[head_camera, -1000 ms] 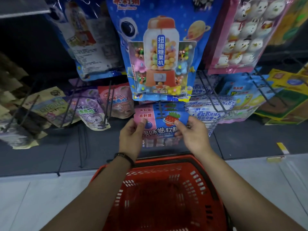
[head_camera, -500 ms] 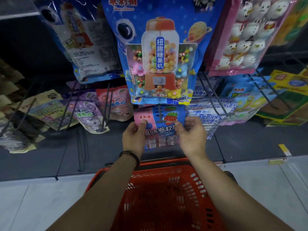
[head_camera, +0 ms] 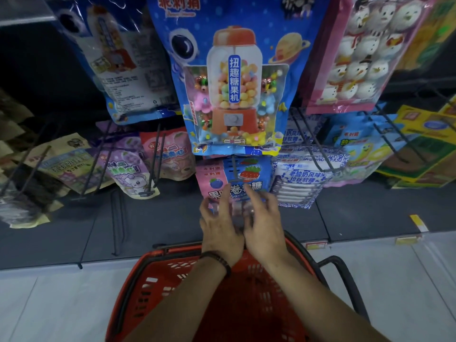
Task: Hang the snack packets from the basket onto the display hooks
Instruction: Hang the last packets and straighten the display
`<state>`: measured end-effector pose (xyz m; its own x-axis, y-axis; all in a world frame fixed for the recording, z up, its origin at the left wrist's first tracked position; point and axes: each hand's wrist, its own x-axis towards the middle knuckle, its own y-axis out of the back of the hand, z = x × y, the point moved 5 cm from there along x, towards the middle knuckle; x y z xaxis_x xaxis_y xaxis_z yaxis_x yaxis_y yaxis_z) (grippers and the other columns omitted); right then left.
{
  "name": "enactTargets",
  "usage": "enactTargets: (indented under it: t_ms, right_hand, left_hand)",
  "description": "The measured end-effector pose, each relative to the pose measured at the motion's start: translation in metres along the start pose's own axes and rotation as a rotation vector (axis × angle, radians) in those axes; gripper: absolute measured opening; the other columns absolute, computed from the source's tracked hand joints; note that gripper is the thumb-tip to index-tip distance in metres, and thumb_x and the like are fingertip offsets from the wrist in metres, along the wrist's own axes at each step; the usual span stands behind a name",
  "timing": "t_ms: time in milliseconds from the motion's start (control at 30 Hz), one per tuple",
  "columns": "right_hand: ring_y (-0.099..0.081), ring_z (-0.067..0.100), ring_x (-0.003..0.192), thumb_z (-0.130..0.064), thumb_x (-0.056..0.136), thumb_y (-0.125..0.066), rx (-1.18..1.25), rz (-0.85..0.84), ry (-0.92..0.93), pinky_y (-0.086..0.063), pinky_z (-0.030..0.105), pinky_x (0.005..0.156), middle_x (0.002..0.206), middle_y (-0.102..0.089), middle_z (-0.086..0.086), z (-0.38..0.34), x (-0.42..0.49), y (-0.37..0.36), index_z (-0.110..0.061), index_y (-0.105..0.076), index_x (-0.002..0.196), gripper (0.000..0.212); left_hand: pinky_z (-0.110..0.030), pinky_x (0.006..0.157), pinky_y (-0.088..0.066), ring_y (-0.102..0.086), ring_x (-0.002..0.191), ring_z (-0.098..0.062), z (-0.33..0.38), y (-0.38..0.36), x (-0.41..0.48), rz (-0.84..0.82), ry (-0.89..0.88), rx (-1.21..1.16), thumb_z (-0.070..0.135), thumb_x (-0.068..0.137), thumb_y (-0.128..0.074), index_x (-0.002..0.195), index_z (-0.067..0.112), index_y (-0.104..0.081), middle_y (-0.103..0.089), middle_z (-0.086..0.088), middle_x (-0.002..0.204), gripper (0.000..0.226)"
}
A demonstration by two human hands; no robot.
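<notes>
- Below the large gumball-machine packet (head_camera: 234, 82), at centre, the pink-and-blue snack packet (head_camera: 213, 180) is seen hung on a wire hook (head_camera: 233, 169).
- Left hand (head_camera: 219, 230) and right hand (head_camera: 265, 228) are held side by side before its lower edge, fingers spread, nothing gripped; contact cannot be told through blur.
- Nearer, the red basket (head_camera: 153, 256) is noted; contents are not discernible.
- Risk: if seated only near the hook tip, the packet could be brushed off by the fingers.

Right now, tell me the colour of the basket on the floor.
The basket is red, with slotted walls; the head view shows it best.
</notes>
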<state>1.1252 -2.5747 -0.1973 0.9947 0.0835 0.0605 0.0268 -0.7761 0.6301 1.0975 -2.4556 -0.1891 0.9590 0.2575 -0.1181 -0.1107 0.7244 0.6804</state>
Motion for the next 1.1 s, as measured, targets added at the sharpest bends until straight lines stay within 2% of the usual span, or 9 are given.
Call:
enactTargets:
  t_ms: [100,333,433,567,733,867,967,1033,1100]
  right_hand:
    - [-0.043,0.027,0.144,-0.014,0.103,-0.058,-0.002,-0.058,-0.007,-0.045,0.046,0.118,0.159,-0.022,-0.002,0.004,0.011,-0.004,-0.046,-0.028,0.161,0.072]
    - [-0.002,0.019,0.164,-0.042,0.111,-0.045,0.145,-0.198,-0.088,-0.018,0.042,0.128,0.177,-0.002,-0.001,-0.001,0.05,-0.009,-0.051,-0.019,0.163,0.059]
    - [0.001,0.017,0.164,-0.043,0.112,-0.042,0.151,-0.247,-0.102,-0.014,0.042,0.129,0.178,0.001,-0.002,-0.001,0.063,-0.01,-0.048,-0.018,0.164,0.058]
    - [-0.005,0.021,0.164,-0.042,0.112,-0.039,0.173,-0.278,-0.123,-0.014,0.047,0.133,0.178,0.001,-0.002,0.001,0.075,-0.011,-0.038,-0.018,0.166,0.059]
    - [-0.002,0.019,0.164,-0.037,0.113,-0.038,0.132,-0.316,-0.106,-0.008,0.033,0.128,0.178,-0.004,0.003,-0.001,0.071,-0.008,-0.023,-0.023,0.167,0.058]
    - [-0.02,0.02,0.161,-0.034,0.111,-0.047,0.115,-0.31,-0.092,-0.019,0.035,0.129,0.173,-0.024,0.004,0.002,0.063,0.004,-0.017,-0.03,0.165,0.059]
    - [-0.053,0.021,0.135,-0.031,0.107,-0.055,0.092,-0.248,-0.064,-0.042,0.029,0.109,0.145,-0.055,0.005,0.009,0.052,0.021,-0.019,-0.051,0.149,0.044]
    - [-0.062,0.02,0.111,-0.021,0.105,-0.058,0.068,-0.201,-0.075,-0.047,0.028,0.091,0.118,-0.064,0.0,0.021,0.043,0.035,-0.018,-0.063,0.129,0.025]
    - [-0.066,0.02,0.098,-0.012,0.099,-0.062,0.046,-0.121,-0.142,-0.05,0.031,0.081,0.105,-0.068,-0.001,0.039,0.034,0.05,-0.016,-0.066,0.109,0.012]
  left_hand:
    - [-0.047,0.11,-0.045,-0.044,0.134,-0.047,-0.004,-0.005,0.009,-0.053,0.028,0.058,0.013,0.093,-0.058,0.155,0.062,-0.004,-0.011,-0.015,0.16,0.096]
    - [-0.054,0.109,-0.043,-0.035,0.139,-0.053,-0.008,-0.014,0.051,-0.068,0.059,0.123,0.012,0.089,-0.065,0.158,0.046,-0.013,-0.004,-0.016,0.165,0.093]
    - [-0.052,0.111,-0.042,-0.036,0.139,-0.051,-0.006,-0.016,0.07,-0.07,0.065,0.135,0.017,0.088,-0.07,0.162,0.046,-0.009,-0.002,-0.016,0.167,0.101]
    - [-0.051,0.116,-0.038,-0.033,0.143,-0.049,0.0,-0.016,0.083,-0.075,0.086,0.142,0.022,0.093,-0.066,0.165,0.039,-0.013,0.001,-0.015,0.168,0.091]
    - [-0.052,0.119,-0.034,-0.027,0.148,-0.048,0.004,-0.015,0.083,-0.084,0.1,0.143,0.026,0.096,-0.064,0.166,0.041,-0.003,0.005,-0.015,0.17,0.095]
    - [-0.052,0.116,-0.036,-0.032,0.144,-0.05,0.005,-0.015,0.075,-0.068,0.107,0.139,0.029,0.092,-0.065,0.165,0.038,-0.015,-0.001,-0.018,0.168,0.089]
    - [-0.055,0.111,-0.041,-0.038,0.138,-0.053,0.01,-0.017,0.06,-0.05,0.135,0.091,0.024,0.087,-0.067,0.159,0.038,-0.027,-0.012,-0.018,0.162,0.083]
    - [-0.057,0.11,-0.045,-0.041,0.132,-0.053,0.018,-0.021,0.044,-0.059,0.127,0.089,0.02,0.083,-0.067,0.16,0.038,-0.024,-0.017,-0.02,0.156,0.089]
    - [-0.057,0.108,-0.046,-0.043,0.129,-0.053,0.03,-0.03,0.025,-0.075,0.044,0.118,0.017,0.08,-0.066,0.157,0.039,-0.024,-0.019,-0.023,0.155,0.091]
